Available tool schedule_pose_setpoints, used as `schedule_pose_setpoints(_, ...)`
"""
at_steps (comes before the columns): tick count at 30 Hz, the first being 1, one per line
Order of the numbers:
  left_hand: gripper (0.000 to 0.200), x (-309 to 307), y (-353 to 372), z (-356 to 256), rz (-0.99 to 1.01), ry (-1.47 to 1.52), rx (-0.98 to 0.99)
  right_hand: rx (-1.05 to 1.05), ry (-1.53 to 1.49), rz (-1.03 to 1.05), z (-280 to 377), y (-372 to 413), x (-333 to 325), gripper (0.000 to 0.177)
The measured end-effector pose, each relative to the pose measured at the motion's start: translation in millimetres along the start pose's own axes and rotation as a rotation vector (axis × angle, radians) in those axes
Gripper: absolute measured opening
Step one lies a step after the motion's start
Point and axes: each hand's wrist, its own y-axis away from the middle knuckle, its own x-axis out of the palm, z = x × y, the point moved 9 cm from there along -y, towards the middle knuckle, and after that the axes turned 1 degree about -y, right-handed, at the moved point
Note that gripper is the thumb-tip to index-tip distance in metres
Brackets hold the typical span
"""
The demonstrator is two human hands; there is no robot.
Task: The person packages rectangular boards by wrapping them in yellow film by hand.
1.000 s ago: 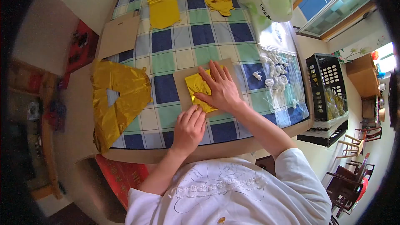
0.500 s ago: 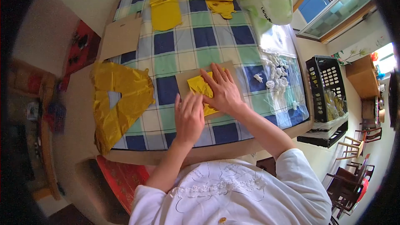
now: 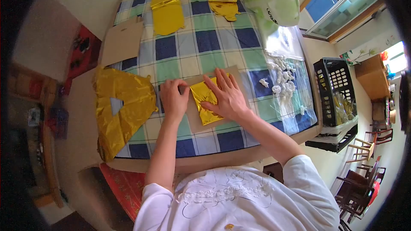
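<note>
At left, on a blue, green and white checked cloth (image 3: pixel 209 62), a large wrinkled gold foil shape with a hole (image 3: pixel 132 90); below, a red sheet (image 3: pixel 124 184) with faint pale characters, unreadable. Farther back, a plain tan cardboard rectangle (image 3: pixel 122 42) with one small dark mark, too tiny to read. Next, left hand (image 3: pixel 174 100) with curled fingers, at the left edge of a square brown cardboard sheet (image 3: pixel 195 115); cannot tell whether gripping it. On that sheet, a folded shiny gold foil packet (image 3: pixel 199 94), just right of left hand and partly under right hand (image 3: pixel 229 98), spread wide, palm down, grasping nothing. Farther right, a green-and-white plastic bag (image 3: pixel 278 4) with black lettering, illegible here.
</note>
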Motion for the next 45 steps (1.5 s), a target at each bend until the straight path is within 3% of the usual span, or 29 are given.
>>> schedule_pose_setpoints(6, 0.015, 2.8, -5.7, 6.5, 0.073, 0.004, -0.075, -0.001, -0.006, 0.001, 0.8, -1.3, -0.7, 0.078)
schedule_pose_setpoints(9, 0.022, -8.6, 8.9, -47.3, -0.066, 0.038, 0.155, 0.003, 0.006, -0.02, -1.5, -0.7, 0.8, 0.078)
schedule_pose_setpoints(10, 0.03, 5.7, 18.4, -59.1, 0.054, 0.015, 0.197, 0.002, 0.021, -0.03, -2.2, 0.1, 2.5, 0.077)
schedule_pose_setpoints(13, 0.037, 31.0, 38.1, -55.4, 0.122, -0.166, 0.175, 0.002, 0.025, -0.025, 0.1, 0.2, 0.6, 0.077)
schedule_pose_setpoints(23, 0.054, 37.1, 43.2, -40.7, 0.21, -0.291, 0.126, -0.008, -0.014, -0.039, -0.3, 0.5, -1.7, 0.075)
schedule_pose_setpoints(35, 0.063, 35.3, 43.6, -32.2, 0.246, -0.235, 0.04, -0.013, -0.008, -0.038, 1.0, 1.0, -3.2, 0.074)
schedule_pose_setpoints(45, 0.068, 31.0, 40.0, -27.9, 0.157, -0.287, 0.016, -0.024, 0.023, -0.048, 1.6, 0.7, -1.8, 0.074)
